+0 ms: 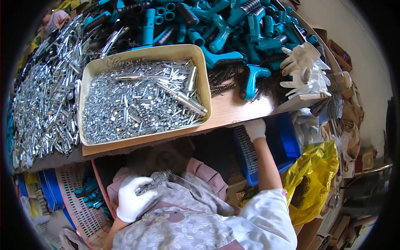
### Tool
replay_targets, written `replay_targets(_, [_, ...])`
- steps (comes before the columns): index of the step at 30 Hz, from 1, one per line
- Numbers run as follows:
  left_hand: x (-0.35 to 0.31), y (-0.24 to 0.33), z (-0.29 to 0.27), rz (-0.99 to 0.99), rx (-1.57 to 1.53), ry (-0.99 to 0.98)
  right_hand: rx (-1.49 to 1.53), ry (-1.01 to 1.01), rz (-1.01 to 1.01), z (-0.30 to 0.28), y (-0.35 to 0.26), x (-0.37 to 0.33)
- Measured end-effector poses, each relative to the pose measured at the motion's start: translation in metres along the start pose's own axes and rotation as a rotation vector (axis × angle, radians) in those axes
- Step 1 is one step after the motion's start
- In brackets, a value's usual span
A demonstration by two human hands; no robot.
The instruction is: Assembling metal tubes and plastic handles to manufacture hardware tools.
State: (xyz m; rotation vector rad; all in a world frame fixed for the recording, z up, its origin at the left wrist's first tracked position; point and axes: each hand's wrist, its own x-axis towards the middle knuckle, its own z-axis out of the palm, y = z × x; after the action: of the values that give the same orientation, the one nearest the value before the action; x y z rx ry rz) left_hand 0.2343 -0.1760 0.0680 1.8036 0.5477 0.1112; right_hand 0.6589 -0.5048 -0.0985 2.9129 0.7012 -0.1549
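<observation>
Our right hand (255, 129), in a white glove, is at the far end of the blue box (291, 141), just under the near edge of the desk (227, 116). We cannot tell if its fingers are pinching anything, because the tips are hidden. Small metal bits (248, 154) lie in rows along the left side of that box. They look like what we want, so we should take just a few and lift them gently, or the rows may get messy. We should keep our wrist low too, so it does not bump the wood.

Our left hand (133, 198) is over our lap, thumb and fingers bent with a gap between them. Some thin metal loops (158, 180) are right by its fingertips, on the gray apron (179, 233), but we cannot tell if it grips them. It is best to hold that hand quiet, so nothing slides off. The big tray (205, 91) is on the desk, far from our lap.
</observation>
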Motion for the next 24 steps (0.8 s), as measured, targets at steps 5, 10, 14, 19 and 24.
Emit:
replay_targets(5, [-0.001,-0.008,-0.003,-0.073,-0.075,-0.053,1.838,0.163,0.361,-0.101,-0.085,-0.121])
replay_targets(10, [0.002,0.0,0.006,0.063,-0.041,-0.081,2.259,-0.078,0.19,-0.134,-0.189,-0.193])
replay_targets(14, [-0.012,0.009,-0.011,0.131,-0.087,0.124,2.425,-0.532,-0.074,-0.151,-0.266,-0.22])
replay_targets(19, [-0.036,-0.002,-0.044,0.19,-0.1,0.355,2.209,-0.922,-0.091,-0.175,-0.295,-0.222])
replay_targets(24, [-0.051,-0.003,-0.065,0.213,-0.093,0.354,1.87,-0.98,-0.231,-0.188,-0.298,-0.215])
